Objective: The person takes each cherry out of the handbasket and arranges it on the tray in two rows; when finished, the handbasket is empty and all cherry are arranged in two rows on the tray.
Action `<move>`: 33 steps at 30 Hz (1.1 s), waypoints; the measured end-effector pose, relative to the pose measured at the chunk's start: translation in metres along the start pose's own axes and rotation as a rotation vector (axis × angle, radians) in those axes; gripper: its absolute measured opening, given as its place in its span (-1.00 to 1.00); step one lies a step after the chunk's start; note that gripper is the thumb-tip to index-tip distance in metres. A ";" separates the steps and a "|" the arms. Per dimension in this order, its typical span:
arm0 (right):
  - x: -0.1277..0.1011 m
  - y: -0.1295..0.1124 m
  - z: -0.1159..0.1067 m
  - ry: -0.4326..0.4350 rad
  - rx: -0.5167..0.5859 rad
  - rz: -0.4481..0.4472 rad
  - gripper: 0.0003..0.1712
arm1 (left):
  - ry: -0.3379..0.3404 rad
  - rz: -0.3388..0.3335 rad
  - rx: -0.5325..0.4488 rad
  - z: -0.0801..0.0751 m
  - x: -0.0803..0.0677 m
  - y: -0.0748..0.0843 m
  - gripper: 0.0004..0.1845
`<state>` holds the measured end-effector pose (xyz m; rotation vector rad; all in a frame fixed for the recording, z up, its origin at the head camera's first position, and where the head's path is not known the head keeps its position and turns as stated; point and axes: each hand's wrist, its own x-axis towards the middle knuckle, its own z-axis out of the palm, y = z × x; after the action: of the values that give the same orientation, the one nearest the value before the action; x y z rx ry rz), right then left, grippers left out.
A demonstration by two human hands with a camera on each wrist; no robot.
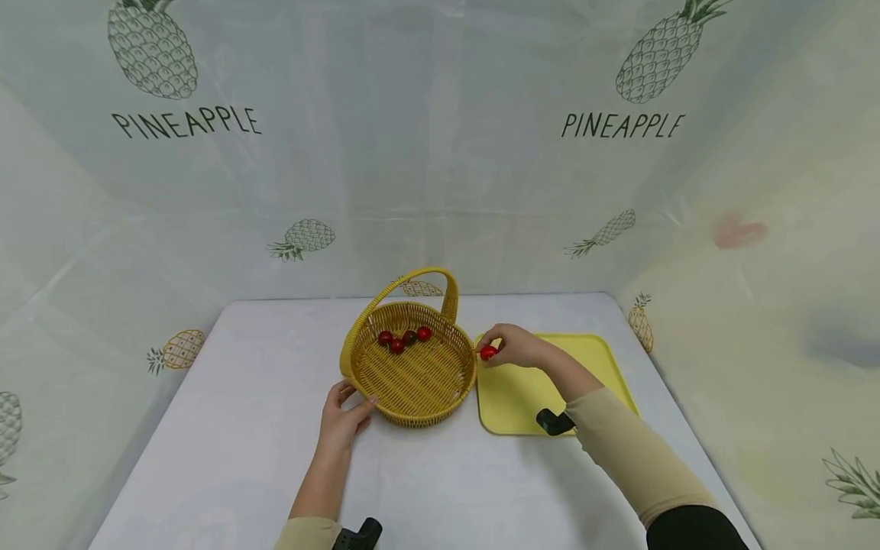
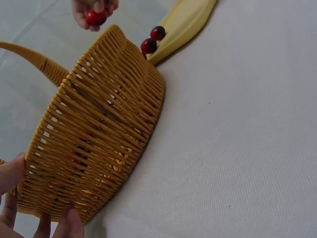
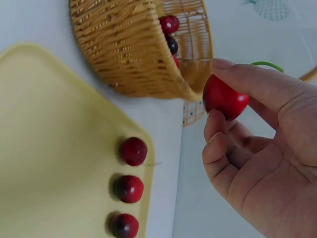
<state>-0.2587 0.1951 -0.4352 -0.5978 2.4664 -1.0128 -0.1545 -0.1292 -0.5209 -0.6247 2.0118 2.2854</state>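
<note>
A yellow woven basket [image 1: 412, 382] with a handle stands mid-table and holds several red and dark cherries [image 1: 406, 337]. My left hand [image 1: 356, 397] rests against its near-left outer wall, thumb and fingers [image 2: 69, 223] laid on the weave [image 2: 94, 134]. Just right of the basket's rim, my right hand [image 1: 492, 348] pinches a red cherry [image 1: 488, 353] between thumb and fingers [image 3: 247, 82]; its green stem shows in the right wrist view. Below that cherry [image 3: 225, 97], three dark red cherries [image 3: 130, 188] lie in a row along the edge of the yellow tray [image 3: 49, 148].
The yellow tray [image 1: 550, 374] lies flat right of the basket, touching it. A white cloth [image 1: 241, 428] covers the table, and pineapple-print sheeting walls in the back and both sides. Black wrist cameras [image 1: 553, 422] sit on both forearms.
</note>
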 end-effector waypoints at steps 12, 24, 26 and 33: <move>-0.023 0.028 -0.016 0.067 0.015 0.049 -0.72 | 0.006 -0.011 -0.002 0.000 0.002 -0.001 -0.28; -0.038 0.048 -0.025 0.085 0.112 0.064 -0.61 | -0.003 0.009 0.022 0.000 0.000 0.000 -0.26; -0.040 0.052 -0.026 0.086 0.120 0.067 -0.62 | -0.003 0.008 0.025 0.000 -0.001 0.000 -0.26; -0.044 0.062 -0.029 0.099 0.120 0.122 -0.68 | -0.002 0.002 0.022 0.001 -0.002 0.002 -0.26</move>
<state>-0.2517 0.2744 -0.4529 -0.3629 2.4710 -1.1560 -0.1536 -0.1282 -0.5184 -0.6192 2.0353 2.2605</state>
